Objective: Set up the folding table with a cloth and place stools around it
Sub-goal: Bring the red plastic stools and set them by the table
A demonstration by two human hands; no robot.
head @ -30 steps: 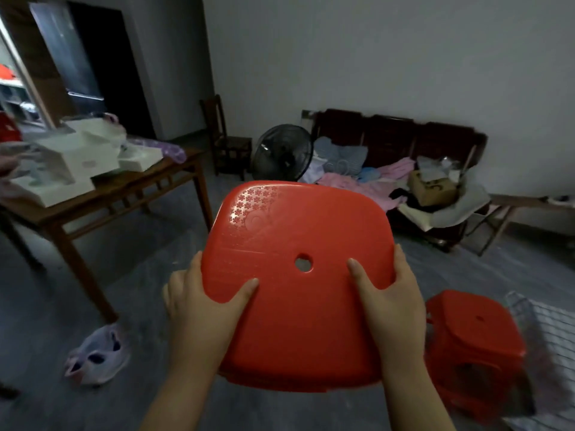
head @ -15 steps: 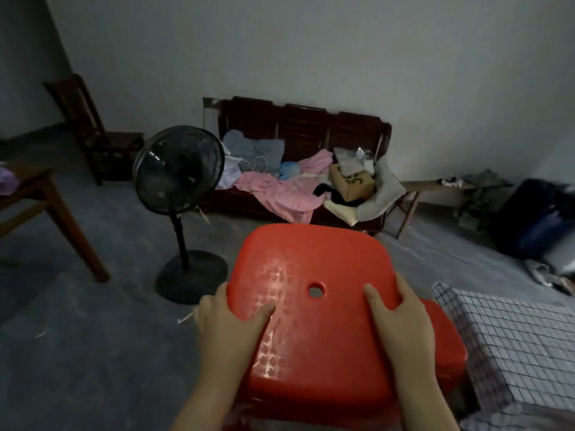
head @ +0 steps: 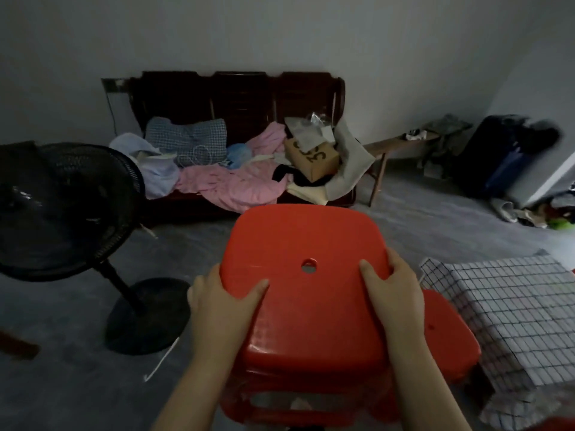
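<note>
A red plastic stool (head: 308,244) with a round hole in its seat is held up in front of me. My left hand (head: 222,303) grips its left edge, thumb on top. My right hand (head: 393,290) grips its right edge the same way. The seat tilts slightly toward me. A second red stool (head: 448,334) stands on the floor just behind and to the right, partly hidden by the held one. The table with the checked white cloth (head: 510,309) draped over it is at the right, beside that second stool.
A black standing fan (head: 65,206) is close on the left, its round base (head: 146,315) on the grey floor. A dark wooden sofa (head: 236,98) piled with clothes and a cardboard box (head: 314,157) lines the far wall. A wooden bench (head: 398,144) and dark luggage (head: 504,157) sit at the right.
My view has turned right: the wooden table and doorway left the frame, and the fan, sofa and cloth-covered table came closer. Both hands kept their hold on the stool.
</note>
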